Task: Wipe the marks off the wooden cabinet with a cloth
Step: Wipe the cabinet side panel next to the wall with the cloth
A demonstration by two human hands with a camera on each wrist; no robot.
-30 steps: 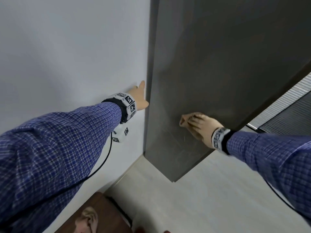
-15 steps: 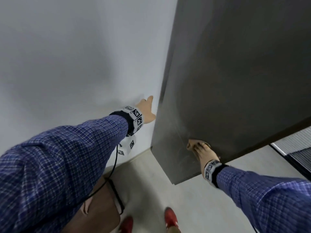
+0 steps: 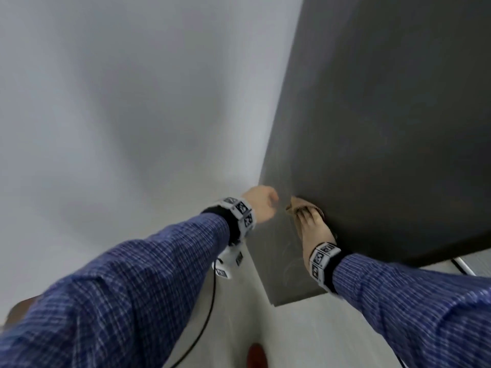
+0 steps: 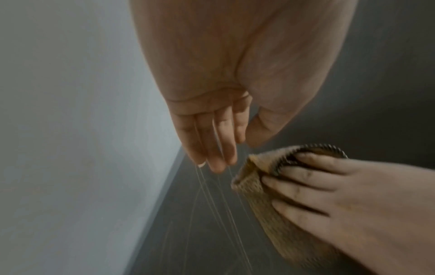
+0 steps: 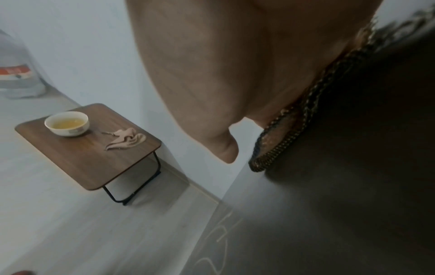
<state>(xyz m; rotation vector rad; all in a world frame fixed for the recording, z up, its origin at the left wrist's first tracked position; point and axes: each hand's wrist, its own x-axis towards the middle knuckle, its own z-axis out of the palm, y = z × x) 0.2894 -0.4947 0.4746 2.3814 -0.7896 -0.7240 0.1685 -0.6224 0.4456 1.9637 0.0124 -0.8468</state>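
The dark grey-brown wooden cabinet point(image 3: 385, 128) fills the right of the head view. Faint pale scribbled marks point(image 3: 287, 256) show low on its panel. My right hand point(image 3: 308, 221) presses a brown cloth point(image 3: 292, 207) flat against the panel, above the marks. In the left wrist view its straight, spread fingers point(image 4: 306, 178) lie on the cloth point(image 4: 259, 201). My left hand point(image 3: 261, 201) hovers at the cabinet's left edge, close beside the cloth. Its fingers point(image 4: 221, 148) are straight and hold nothing. The right wrist view shows the cloth's stitched edge point(image 5: 282, 141) under my palm and marks point(image 5: 221, 241) below.
A white wall point(image 3: 132, 128) meets the cabinet on the left, above a pale floor point(image 3: 305, 335). A low wooden table point(image 5: 89, 158) behind me carries a white bowl point(image 5: 67, 123) of yellow liquid and a crumpled beige rag point(image 5: 127, 139). A red shoe point(image 3: 256, 357) shows below.
My left hand has left the wall and come across to the cabinet's edge, next to the cloth. My right hand slid the cloth down the panel, then back up.
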